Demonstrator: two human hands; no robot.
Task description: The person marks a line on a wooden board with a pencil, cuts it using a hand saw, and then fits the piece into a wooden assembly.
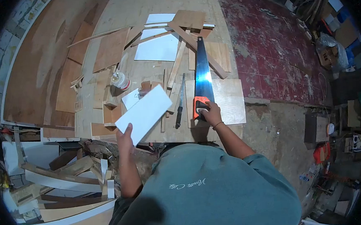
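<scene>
A white rectangular board (145, 113) is gripped at its lower left corner by my left hand (126, 140), the thumb lying on its upper face. My right hand (211, 113) is closed round the orange and black handle of a hand saw (202, 71). The saw's blade points away from me over the workbench. Beneath the saw handle lies a pale plywood piece (229, 103). Between the board and the saw is a thin file-like tool with a black handle (179, 117). The board partly covers a small white piece and a brown object behind it.
A white jar (121, 80) stands on the workbench (139, 2) beside small wooden box parts (113, 114). Wood strips, a white sheet (157, 47) and plywood offcuts lie farther back. Curved wooden pieces (63, 179) are heaped at the lower left. Red flooring (268, 52) lies to the right.
</scene>
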